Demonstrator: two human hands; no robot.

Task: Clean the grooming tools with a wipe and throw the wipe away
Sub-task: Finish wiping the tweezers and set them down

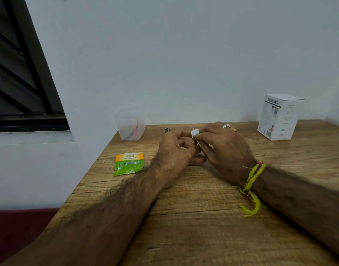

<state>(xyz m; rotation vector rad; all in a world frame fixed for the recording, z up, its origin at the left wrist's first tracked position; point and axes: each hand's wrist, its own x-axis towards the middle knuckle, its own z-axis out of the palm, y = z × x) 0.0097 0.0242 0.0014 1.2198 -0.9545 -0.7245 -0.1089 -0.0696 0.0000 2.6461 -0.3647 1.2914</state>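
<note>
Both hands meet over the middle of the wooden table, with the forearms resting on it. The right hand pinches a small folded white wipe between thumb and fingers, and the left hand has its fingers curled round a thin metal grooming tool, of which only a short sliver shows between the two hands; what kind of tool it is cannot be told. The wipe sits at the upper end of that tool. Left of the hands a torn green and orange sachet lies flat on the table. Behind it, by the wall, stands a clear plastic cup holding thin sticks. A small dark object lies near the cup, and a white box stands well apart at the far right.
</note>
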